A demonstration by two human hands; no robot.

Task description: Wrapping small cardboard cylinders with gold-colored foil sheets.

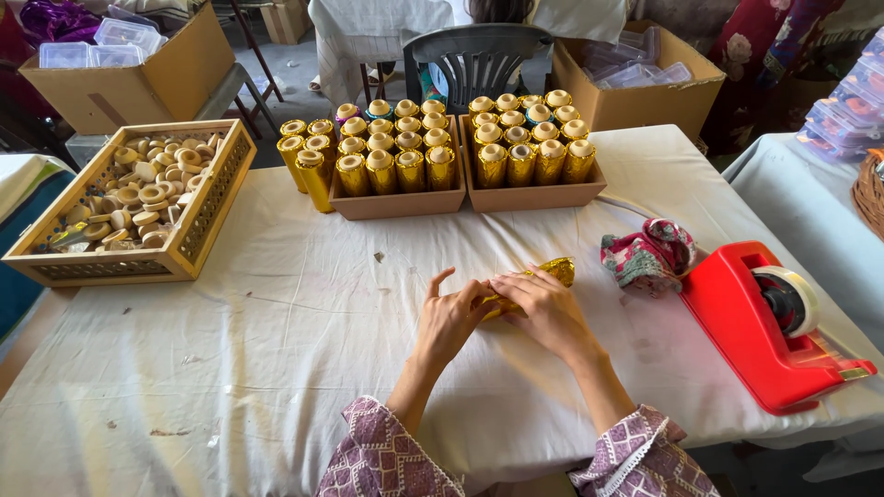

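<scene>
White cloth-covered table (276, 313); left hand (451, 317) and right hand (543, 308) pinch shiny gold foil-wrapped roll (552, 271), mid-wrap I'd say; next, smoothing the near end.

gold roll (543, 276) mostly hidden under hands, wicker basket (870, 193) cut off at edge

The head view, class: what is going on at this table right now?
A person's left hand and right hand together hold a gold foil roll flat on the white cloth. Behind them, two cardboard trays hold upright gold rolls. A wooden crate of small rings sits at left, a red tape dispenser at right beside a bunched rag.
</scene>
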